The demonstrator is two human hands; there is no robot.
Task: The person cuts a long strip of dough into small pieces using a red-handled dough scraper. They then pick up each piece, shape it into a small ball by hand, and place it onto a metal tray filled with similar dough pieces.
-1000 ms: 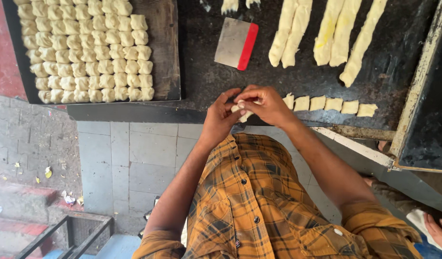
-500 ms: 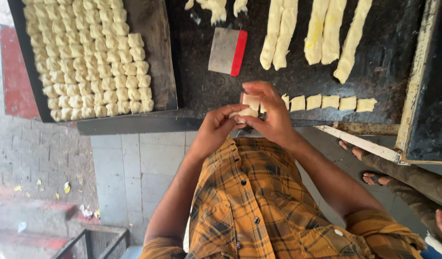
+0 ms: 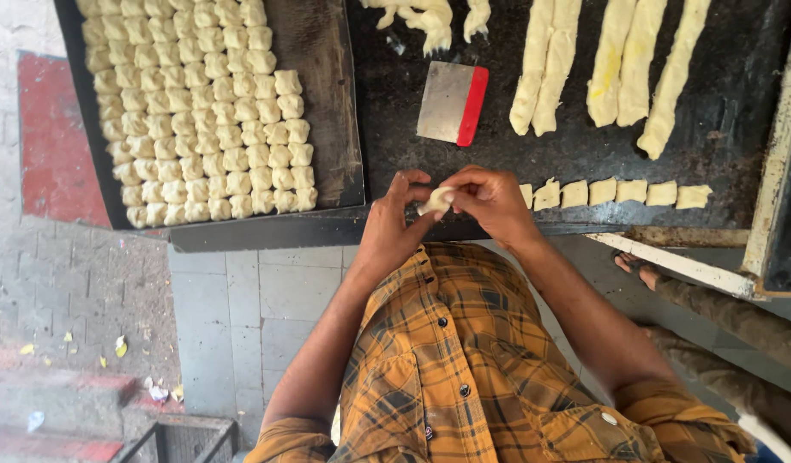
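Observation:
My left hand and my right hand meet at the near edge of a dark worktop. Together they pinch one small pale dough piece between fingertips. Just right of my right hand lies a row of cut dough squares. Several long dough ropes lie farther back. A metal scraper with a red handle rests behind my hands.
A dark tray at the left holds several rows of shaped dough pieces. Dough scraps sit at the far edge. Another person's sandalled foot and legs show at the right, above a tiled floor.
The view has shifted; my hands stay together at the counter edge, working the same dough piece between the fingers.

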